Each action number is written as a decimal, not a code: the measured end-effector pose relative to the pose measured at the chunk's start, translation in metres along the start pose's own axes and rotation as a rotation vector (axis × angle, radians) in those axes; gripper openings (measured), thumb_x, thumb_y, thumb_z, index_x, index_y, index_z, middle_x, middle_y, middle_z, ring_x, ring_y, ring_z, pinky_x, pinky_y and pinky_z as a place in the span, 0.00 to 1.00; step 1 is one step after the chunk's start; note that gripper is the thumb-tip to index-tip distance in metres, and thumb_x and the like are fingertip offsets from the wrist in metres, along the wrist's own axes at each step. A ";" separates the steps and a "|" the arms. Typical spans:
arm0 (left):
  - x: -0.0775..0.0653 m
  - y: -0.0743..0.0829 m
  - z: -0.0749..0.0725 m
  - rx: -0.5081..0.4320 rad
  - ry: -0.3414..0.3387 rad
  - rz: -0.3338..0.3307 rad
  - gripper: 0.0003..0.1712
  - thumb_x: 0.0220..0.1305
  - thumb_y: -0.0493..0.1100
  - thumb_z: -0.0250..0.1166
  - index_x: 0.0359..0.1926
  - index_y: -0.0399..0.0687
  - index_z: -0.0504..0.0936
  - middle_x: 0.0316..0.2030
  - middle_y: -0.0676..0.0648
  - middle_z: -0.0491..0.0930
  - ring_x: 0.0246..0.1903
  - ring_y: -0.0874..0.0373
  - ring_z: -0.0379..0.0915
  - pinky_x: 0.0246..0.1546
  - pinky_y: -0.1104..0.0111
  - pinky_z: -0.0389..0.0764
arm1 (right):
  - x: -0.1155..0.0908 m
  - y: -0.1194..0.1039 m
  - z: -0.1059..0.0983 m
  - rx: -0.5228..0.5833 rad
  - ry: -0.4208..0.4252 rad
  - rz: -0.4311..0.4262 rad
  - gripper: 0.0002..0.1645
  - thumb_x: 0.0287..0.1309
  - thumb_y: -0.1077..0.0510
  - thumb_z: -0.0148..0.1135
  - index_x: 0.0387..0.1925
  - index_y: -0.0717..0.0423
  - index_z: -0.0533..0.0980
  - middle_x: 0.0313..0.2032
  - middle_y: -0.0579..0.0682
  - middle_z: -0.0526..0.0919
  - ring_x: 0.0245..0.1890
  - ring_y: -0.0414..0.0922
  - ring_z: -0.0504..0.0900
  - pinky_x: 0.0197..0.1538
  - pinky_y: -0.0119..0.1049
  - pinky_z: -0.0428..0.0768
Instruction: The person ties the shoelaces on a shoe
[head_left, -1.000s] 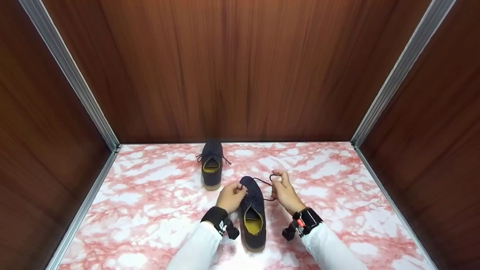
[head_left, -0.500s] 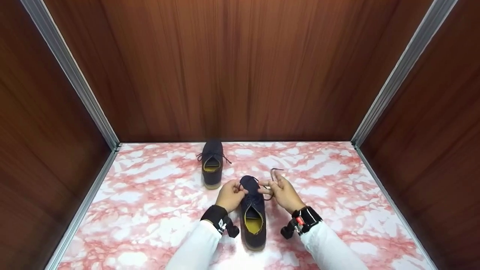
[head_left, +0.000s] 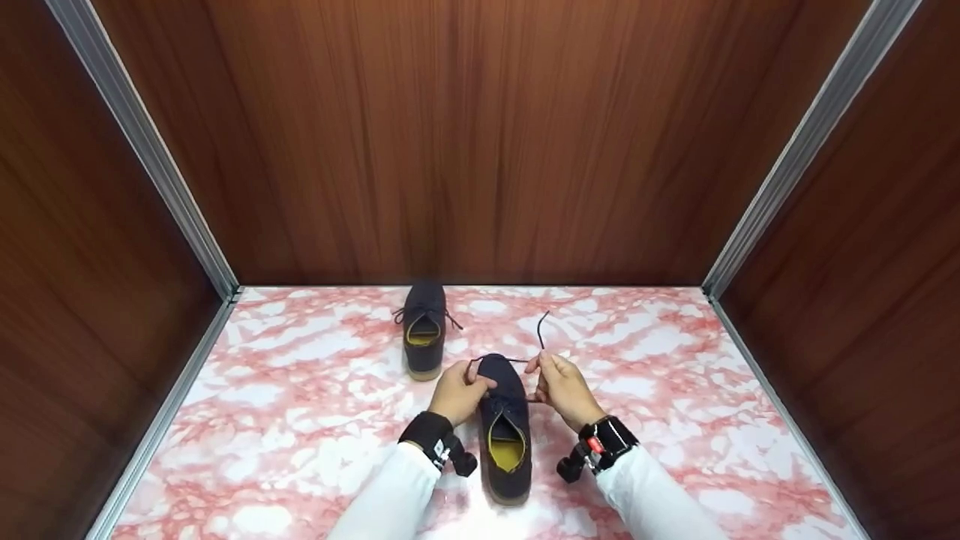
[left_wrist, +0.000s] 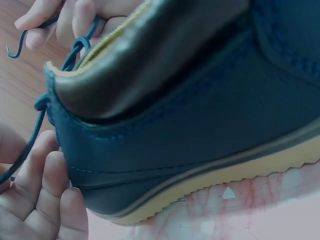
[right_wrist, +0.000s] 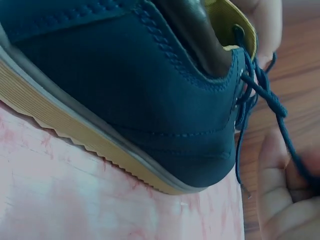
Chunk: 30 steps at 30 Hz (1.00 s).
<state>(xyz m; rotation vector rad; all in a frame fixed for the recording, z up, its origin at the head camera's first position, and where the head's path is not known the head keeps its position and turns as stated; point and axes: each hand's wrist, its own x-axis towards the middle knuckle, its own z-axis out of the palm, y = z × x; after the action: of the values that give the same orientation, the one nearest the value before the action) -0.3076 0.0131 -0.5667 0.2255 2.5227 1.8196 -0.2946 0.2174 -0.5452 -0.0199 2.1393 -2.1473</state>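
In the head view a dark navy lace-up shoe with a yellow lining stands between both hands, toe pointing away. My left hand is at the left of its front part, fingers curled round a lace. To the right of the shoe, my right hand pinches a dark lace, whose free end sticks up beyond the fingers. Lace also runs across the toe between the hands. The right wrist view has laces crossed and twisted at the eyelets. Part of the left hand is hidden behind the shoe there.
A second matching shoe stands farther back to the left, its lace ends spread to both sides. The red-and-white marbled surface is bounded by a brown wood-look back wall and side walls with metal edge strips.
My right hand's fingers reached toward the toe, then drew back right, pinching the lace. Its free end now points farther away. My left hand has barely moved; lace at the toe looks straighter.
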 end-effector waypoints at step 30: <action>-0.004 0.029 -0.018 -0.750 -0.138 -0.035 0.16 0.77 0.44 0.42 0.30 0.43 0.66 0.15 0.53 0.58 0.14 0.62 0.59 0.28 0.65 0.81 | -0.002 -0.009 0.006 0.303 -0.084 0.012 0.12 0.72 0.59 0.34 0.43 0.61 0.65 0.14 0.41 0.55 0.17 0.40 0.57 0.34 0.39 0.74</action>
<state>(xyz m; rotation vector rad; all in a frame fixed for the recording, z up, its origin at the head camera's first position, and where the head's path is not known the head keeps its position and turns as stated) -0.3021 0.0048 -0.5335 0.2608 1.5883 2.4581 -0.2924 0.2116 -0.5355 -0.0700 1.7466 -2.3929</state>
